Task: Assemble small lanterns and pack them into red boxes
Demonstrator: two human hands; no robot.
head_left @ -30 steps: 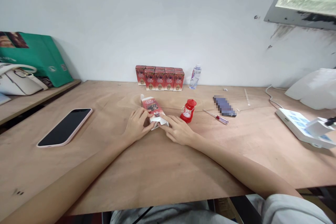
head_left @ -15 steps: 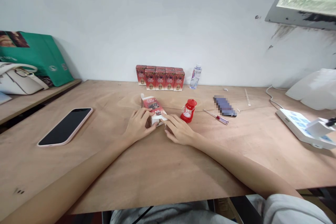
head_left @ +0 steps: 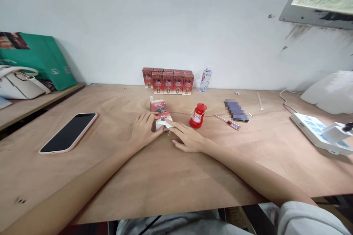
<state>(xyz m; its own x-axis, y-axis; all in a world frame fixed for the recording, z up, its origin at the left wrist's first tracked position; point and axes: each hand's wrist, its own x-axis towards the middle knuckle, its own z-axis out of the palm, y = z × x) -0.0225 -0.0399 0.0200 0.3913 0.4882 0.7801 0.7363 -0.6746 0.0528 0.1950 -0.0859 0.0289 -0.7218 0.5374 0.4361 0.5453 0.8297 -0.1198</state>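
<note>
A small red and white carton (head_left: pixel 161 109) lies on the wooden table, with end flaps standing out at its far and near ends. My left hand (head_left: pixel 143 128) grips its left side and near corner, thumb at the near end. My right hand (head_left: pixel 189 137) has its fingers stretched out, the fingertips touching the white flap at the carton's near right edge; its thumb is apart from the fingers. Just beyond my right hand stands a red toy lantern (head_left: pixel 198 116) with a clear middle and a wire handle. The inside of the carton is hidden.
Several red boxes (head_left: pixel 168 83) stand in rows by the wall, beside a clear bottle (head_left: pixel 205 79). A screwdriver (head_left: pixel 228 122) and a pixelated dark phone (head_left: pixel 236 110) lie right. A pink-cased phone (head_left: pixel 68 133) lies left. A white power strip (head_left: pixel 320 134) sits far right.
The carton has turned slightly, now pointing more straight away from me. My right fingertips have shifted slightly left along its near flap. The lantern stays in place.
</note>
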